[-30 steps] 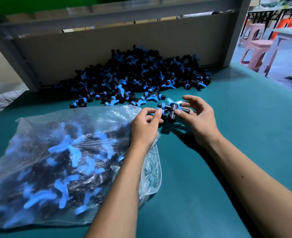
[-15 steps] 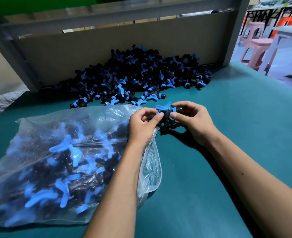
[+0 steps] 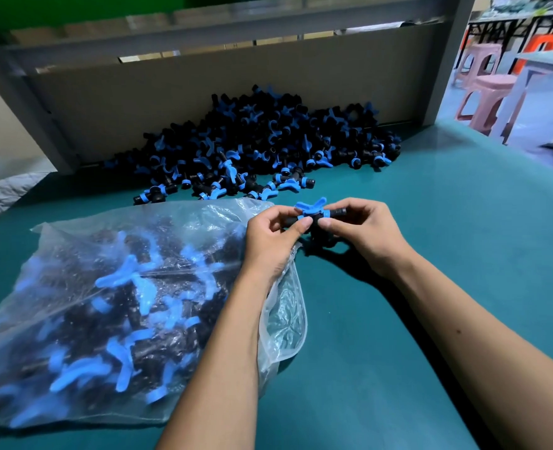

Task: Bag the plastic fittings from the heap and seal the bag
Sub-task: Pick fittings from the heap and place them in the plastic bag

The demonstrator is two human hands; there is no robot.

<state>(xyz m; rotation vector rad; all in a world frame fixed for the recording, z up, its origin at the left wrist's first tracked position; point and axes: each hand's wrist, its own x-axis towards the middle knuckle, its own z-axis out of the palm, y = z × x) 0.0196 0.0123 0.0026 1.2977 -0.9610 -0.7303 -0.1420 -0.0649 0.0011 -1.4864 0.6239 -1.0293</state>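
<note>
— Head view, centre of frame?
— One black fitting (image 3: pixel 314 216) with a blue wing handle, held up between both hands. Pinched at its left end by the left hand (image 3: pixel 273 238), thumb and curled fingers closed on it; pinched at its right end by the right hand (image 3: pixel 364 235), fingertips closed on the black barrel. Just above the green table (image 3: pixel 447 254), just right of the bag's upper corner.
— And the bag?
— Clear plastic bag (image 3: pixel 112 297), lying flat across the left and lower-left of the frame, crammed with black-and-blue fittings. Mouth turned toward the right, gaping below the left wrist, its rim resting on the table. Left forearm laid across its right edge.
— The heap?
— Heap (image 3: pixel 262 141), upper centre, piled against the grey back panel (image 3: pixel 171 102), a few strays spilled toward the bag. Near the hands, not touching them.
— Room to move?
— Bare green surface to the right of the hands and down the lower middle, between the two forearms. Grey frame post at upper right marking the bench's far corner; pink stools (image 3: pixel 486 89) beyond it.
— Anything hard to make out?
— Underside of the held fitting lost in shadow and behind the fingers. Bag contents blurred through the plastic. Bag's lower-left corner cut off by the frame edge.
</note>
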